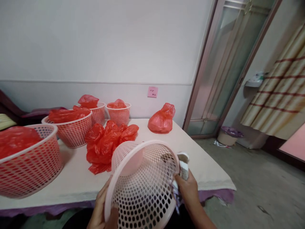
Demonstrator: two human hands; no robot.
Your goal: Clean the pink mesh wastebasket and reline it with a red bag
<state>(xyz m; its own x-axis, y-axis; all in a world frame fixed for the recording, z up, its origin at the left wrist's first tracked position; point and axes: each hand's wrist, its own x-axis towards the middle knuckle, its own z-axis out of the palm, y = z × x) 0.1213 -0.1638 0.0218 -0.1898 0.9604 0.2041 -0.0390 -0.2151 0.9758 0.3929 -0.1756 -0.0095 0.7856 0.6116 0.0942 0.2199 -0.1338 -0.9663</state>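
Basket (140, 187) tilted before loose red bags (107, 144); right hand's (188, 189) cloth (183, 168) perhaps touching

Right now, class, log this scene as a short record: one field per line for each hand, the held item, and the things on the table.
Left hand: grips the near rim of the empty basket
Right hand: holds a cloth at the basket's right rim
Empty basket: pink, perforated, tilted on its side, opening facing the person
Table: white cover
Loose red bags: heaped behind the held basket
Filled baskets: four, lined with red bags, at left
Tied red bag: alone, near the wall
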